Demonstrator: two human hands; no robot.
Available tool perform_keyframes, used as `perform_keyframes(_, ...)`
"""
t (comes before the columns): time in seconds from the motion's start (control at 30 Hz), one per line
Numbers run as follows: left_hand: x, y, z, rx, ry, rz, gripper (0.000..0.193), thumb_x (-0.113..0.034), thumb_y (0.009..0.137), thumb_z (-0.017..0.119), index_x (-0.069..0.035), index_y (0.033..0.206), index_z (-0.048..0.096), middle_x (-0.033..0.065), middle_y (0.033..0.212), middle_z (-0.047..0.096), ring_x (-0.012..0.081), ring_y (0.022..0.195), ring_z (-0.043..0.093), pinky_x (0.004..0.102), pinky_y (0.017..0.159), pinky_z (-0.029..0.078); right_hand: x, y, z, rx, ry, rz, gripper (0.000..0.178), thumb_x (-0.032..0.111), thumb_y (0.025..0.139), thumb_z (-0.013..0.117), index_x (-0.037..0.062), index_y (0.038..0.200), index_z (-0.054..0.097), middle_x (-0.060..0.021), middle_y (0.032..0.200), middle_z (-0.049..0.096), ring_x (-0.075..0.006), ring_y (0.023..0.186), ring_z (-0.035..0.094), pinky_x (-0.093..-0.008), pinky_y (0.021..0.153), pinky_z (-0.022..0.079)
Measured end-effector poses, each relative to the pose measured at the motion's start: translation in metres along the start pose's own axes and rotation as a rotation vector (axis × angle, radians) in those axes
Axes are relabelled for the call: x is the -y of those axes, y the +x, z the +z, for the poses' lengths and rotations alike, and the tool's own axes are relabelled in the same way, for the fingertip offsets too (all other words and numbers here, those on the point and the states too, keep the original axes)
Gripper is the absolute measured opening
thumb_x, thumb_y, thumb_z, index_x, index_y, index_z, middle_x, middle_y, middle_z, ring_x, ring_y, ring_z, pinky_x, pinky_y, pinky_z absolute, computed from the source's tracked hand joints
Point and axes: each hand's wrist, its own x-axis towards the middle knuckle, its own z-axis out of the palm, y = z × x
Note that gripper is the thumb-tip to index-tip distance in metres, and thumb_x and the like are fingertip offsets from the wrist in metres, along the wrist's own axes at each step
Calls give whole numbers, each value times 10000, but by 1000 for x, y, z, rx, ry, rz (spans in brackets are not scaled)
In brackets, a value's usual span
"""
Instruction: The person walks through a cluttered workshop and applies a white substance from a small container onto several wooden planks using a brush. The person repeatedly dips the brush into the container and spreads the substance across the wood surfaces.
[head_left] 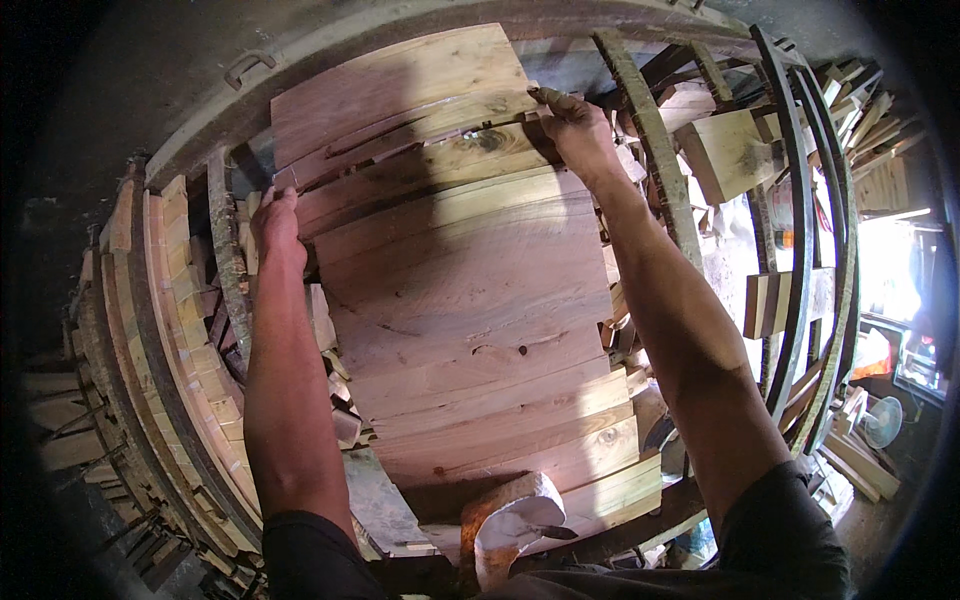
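Several wooden boards [465, 270] lie edge to edge across a frame in front of me, with a dark uneven seam among the far ones. My left hand [277, 222] is closed around the left end of a far board [430, 125], its fingertips partly hidden. At the opposite end, my right hand [577, 130] grips the same strip, thumb and fingers pressed to its corner. Both arms are stretched forward. Close to my body, a cut-open container [515, 515] with whitish contents stands on the nearest boards, a dark-tipped tool [553, 532] resting in it.
Dark bars [650, 150] of the rack run beneath and beside the boards. Loose wood blocks [725, 155] lie to the right, and stacked strips [185, 330] line the left. Farther right are a small fan [882, 422] and a bright opening [888, 265].
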Motion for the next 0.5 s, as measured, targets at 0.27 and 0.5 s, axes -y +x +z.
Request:
perform_keyframes(0.27, 5, 11, -3, 116, 19, 79, 484, -192, 905, 663, -15, 1342, 555, 133, 1314, 606, 226, 1159, 565, 352, 1011, 403, 6, -21, 7, 24, 34, -124, 440, 120, 863, 661, 109, 1301, 626, -170, 1093, 691, -154, 937, 632, -264, 872, 488)
perform_keyframes(0.5, 1, -12, 8, -115, -98, 124, 485, -217, 869, 734, 31, 1256, 578, 113, 1149, 667, 215, 1013, 613, 334, 952, 433, 20, -28, 1, 145, 161, -51, 514, 7, 864, 664, 68, 1363, 556, -76, 1088, 682, -143, 962, 612, -264, 881, 494)
